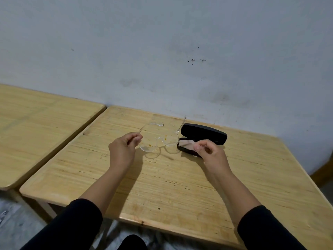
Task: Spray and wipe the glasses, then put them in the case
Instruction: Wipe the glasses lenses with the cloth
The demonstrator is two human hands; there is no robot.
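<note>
The left hand point(124, 147) pinches the clear glasses point(159, 139) at their left edge and holds them up off the table point(162, 186), arms unfolded, lenses spotted with orange specks. They hang between the two hands, their right lens just beside the open black case point(203, 135). The right hand point(210, 150), fingers curled, pinches a pale cloth point(186, 142) lying in the case. A second table point(36, 123) stands to the left.

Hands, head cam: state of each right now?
Left hand: pinching the clear glasses at one lens edge, held above the table.
Right hand: pinching the pale cloth at the open case.
</note>
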